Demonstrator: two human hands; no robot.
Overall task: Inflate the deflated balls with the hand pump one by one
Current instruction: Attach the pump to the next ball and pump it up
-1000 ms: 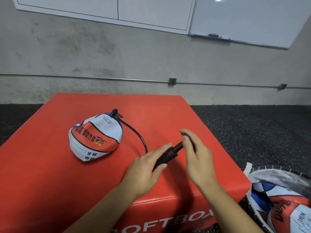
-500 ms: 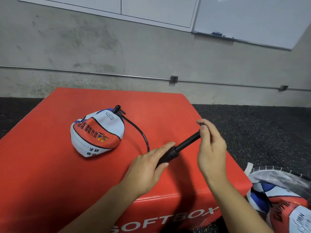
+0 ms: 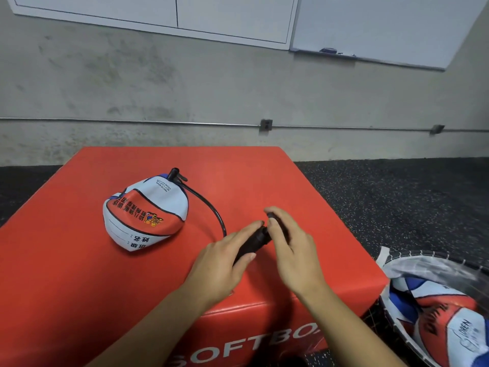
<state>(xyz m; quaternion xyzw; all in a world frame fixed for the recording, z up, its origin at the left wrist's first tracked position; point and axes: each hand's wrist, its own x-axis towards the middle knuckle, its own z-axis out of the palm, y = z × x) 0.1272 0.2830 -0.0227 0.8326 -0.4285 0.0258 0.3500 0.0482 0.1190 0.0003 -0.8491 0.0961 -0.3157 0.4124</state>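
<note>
My right hand (image 3: pixel 293 250) pinches the pump's handle end just right of frame centre, fingers curled over it, and it sits tight against the top of the black hand pump (image 3: pixel 252 241), so the plunger looks pushed fully in; I cannot see any rod between my hands. My left hand (image 3: pixel 222 260) wraps the barrel from below and left, thumb laid along its upper side, holding it down on the red soft box (image 3: pixel 79 274). The pump's long axis runs from lower left to upper right in the frame, so the next pull, as I judge it, goes up and right along that line while my left hand stays put. From the barrel's lower end the black hose (image 3: pixel 211 207) curves up and left to the nozzle (image 3: pixel 176 174) stuck in the top of the deflated ball (image 3: pixel 145 215), which lies left of centre, well apart from my hands, sagging and creased. My left hand is the nearer one to it. More balls sit in a net bag (image 3: pixel 436 300) at lower right.
</note>
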